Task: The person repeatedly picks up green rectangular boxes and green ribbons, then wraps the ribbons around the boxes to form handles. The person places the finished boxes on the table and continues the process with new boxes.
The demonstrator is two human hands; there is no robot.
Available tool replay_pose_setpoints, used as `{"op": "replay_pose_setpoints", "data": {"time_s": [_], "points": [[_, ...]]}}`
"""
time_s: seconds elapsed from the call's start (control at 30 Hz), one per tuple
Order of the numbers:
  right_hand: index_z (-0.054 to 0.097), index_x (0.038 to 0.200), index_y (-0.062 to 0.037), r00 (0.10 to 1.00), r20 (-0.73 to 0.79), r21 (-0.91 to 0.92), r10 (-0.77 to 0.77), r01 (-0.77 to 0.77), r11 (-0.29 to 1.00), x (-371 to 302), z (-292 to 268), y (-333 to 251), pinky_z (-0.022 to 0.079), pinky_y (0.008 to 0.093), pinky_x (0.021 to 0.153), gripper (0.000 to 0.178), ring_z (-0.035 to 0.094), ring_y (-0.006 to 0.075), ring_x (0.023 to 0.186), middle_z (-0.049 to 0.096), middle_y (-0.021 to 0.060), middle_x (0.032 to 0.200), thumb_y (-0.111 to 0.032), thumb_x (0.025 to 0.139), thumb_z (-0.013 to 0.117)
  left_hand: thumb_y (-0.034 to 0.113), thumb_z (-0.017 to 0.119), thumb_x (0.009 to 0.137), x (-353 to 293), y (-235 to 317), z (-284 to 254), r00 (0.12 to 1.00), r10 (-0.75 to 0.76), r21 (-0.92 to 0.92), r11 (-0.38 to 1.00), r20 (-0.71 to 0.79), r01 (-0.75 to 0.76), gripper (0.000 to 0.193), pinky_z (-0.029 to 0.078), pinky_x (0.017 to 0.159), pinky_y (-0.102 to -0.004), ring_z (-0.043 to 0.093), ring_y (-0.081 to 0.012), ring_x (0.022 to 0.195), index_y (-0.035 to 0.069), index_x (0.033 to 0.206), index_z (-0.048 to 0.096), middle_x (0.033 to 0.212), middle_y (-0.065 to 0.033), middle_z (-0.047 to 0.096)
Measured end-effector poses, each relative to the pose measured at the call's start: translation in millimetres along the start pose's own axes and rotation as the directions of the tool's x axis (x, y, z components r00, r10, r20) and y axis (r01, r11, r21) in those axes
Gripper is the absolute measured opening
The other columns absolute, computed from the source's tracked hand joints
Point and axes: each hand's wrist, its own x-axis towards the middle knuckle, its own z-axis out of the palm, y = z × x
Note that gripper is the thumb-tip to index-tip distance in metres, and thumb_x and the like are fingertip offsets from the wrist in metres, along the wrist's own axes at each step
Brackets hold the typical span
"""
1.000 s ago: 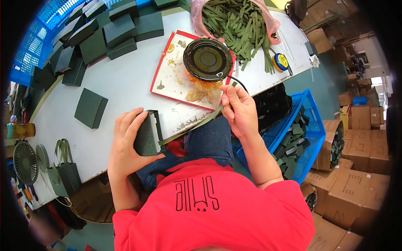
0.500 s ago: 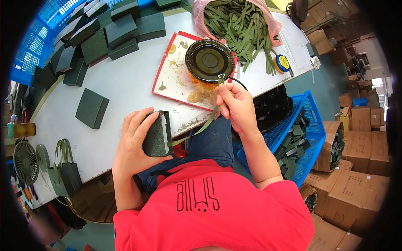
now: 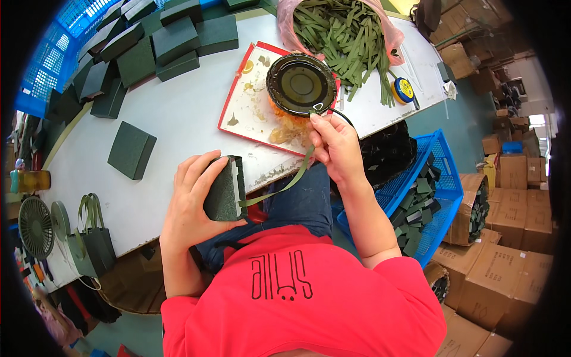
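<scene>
My left hand [image 3: 193, 190] is wrapped round a dark green box [image 3: 223, 193] at the table's front edge. A green ribbon [image 3: 284, 189] runs from the box's right side up to my right hand [image 3: 336, 143]. Thumb and fingers of that hand pinch the ribbon close to its end, at the near rim of a round black pot [image 3: 301, 85] holding dark glossy liquid. The pot stands on a red-edged white board [image 3: 241, 110] smeared with amber residue. Another green box [image 3: 132, 150] lies alone on the left of the table.
Green boxes [image 3: 175, 41] are heaped at the far left beside blue crates [image 3: 50, 56]. A pink bag [image 3: 289, 27] spills green ribbons [image 3: 351, 44] behind the pot, with a round yellow-and-blue tin [image 3: 403, 90] nearby. On my right sits a blue crate [image 3: 446, 178] of small green pieces.
My right hand has shifted slightly down and right at the pot's rim, still pinching the ribbon. The left hand still holds the box in nearly the same place.
</scene>
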Motion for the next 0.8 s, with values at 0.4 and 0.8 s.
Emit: {"op": "replay_pose_setpoints", "data": {"time_s": [0.4, 0.8], "points": [[0.062, 0.097, -0.001, 0.909, 0.398, -0.264, 0.123, -0.015, 0.964, -55, 18, -9, 0.041, 0.0183, 0.062, 0.014, 0.052, 0.0003, 0.072, 0.06, -0.004, 0.084, -0.015, 0.099, 0.065, 0.034, 0.096, 0.051, 7, -1, -4, 0.994, 0.111, -0.115, 0.987, -0.014, -0.112, 0.109, 0.041, 0.107, -0.048, 0.048, -0.0407, 0.129, 0.004, 0.143, 0.047, 0.144, -0.0172, 0.052], [0.06, 0.089, -0.0021, 0.823, 0.487, -0.384, 0.294, -0.101, 0.918, -47, 39, 2, 0.037, 0.0202, 0.056, 0.022, 0.047, 0.0, 0.066, 0.058, -0.0058, 0.075, -0.02, 0.1, 0.065, 0.029, 0.094, 0.05, 15, 8, -7, 0.983, 0.181, -0.21, 0.962, 0.023, -0.173, 0.103, 0.041, 0.106, -0.0476, 0.049, -0.0372, 0.126, 0.005, 0.141, 0.051, 0.141, -0.0134, 0.054]]}}
